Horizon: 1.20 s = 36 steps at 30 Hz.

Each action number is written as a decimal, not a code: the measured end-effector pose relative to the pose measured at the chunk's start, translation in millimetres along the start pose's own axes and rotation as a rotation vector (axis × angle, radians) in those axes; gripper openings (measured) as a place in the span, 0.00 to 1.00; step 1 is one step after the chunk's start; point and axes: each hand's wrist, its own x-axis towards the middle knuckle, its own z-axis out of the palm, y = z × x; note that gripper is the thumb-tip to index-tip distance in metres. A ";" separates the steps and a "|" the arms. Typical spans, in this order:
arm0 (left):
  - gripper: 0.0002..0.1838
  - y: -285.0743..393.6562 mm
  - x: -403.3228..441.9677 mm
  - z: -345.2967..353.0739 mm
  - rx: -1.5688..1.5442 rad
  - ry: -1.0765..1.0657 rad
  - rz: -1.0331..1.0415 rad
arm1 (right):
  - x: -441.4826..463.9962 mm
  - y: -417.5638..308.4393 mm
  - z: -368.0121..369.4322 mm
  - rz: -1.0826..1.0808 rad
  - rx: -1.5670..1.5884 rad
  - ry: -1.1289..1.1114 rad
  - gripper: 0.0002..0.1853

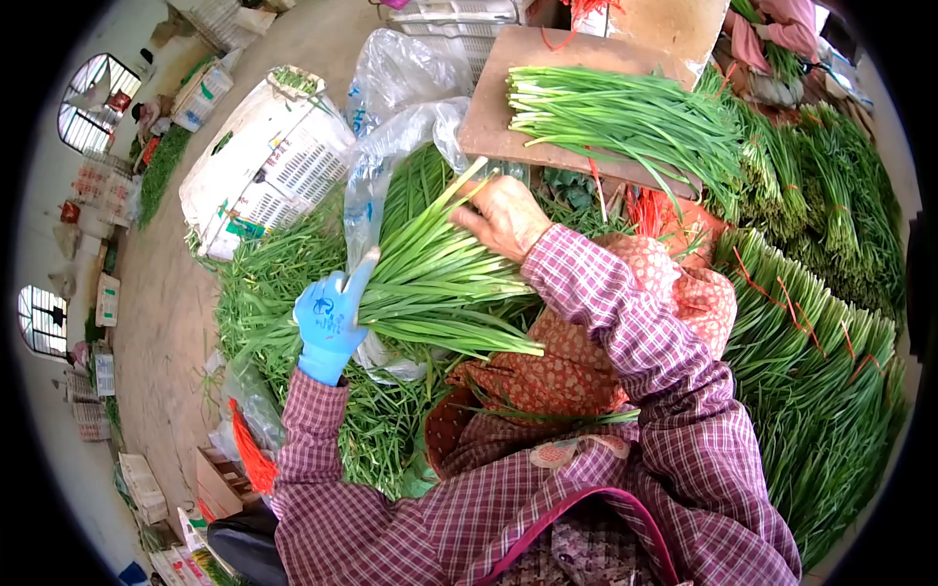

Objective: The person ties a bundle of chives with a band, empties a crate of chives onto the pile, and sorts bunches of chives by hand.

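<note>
From the head view, I see a person in a checked jacket (703, 420) sitting with a bunch of long green stalks (430, 273) held up in front, above the lap and a heap of loose greens (264, 283). The left hand (332, 317), in a blue glove, grips the bunch at its left side, thumb laid along the leaves and the other fingers partly hidden. The bare right hand (503, 215) is at the far right side of the bunch, its fingers bent against the pale stalks; I cannot tell whether they are closed on any. Just beyond, a clear plastic bag (405, 73) stands beside a board (489, 132) bearing a pile of similar greens (606, 107). A white crate (278, 161) is at the far left, and red strings (252, 449) hang at the near left. Along the right lie bundled greens (801, 371), red ties across them. At the far right, another person's pink sleeve (791, 29) shows by more greens.
</note>
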 end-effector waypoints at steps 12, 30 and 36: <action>0.48 -7.1 -11.7 6.9 -0.004 0.043 -0.033 | -22.6 51.0 -29.1 0.487 0.203 0.414 0.13; 0.45 -31.7 -13.2 9.3 0.187 0.118 -0.086 | -30.9 -8.8 -46.3 -0.165 -0.224 0.199 0.07; 0.43 -23.2 -2.7 8.9 0.064 0.206 -0.060 | -31.0 -20.8 3.7 -0.092 -0.219 0.181 0.09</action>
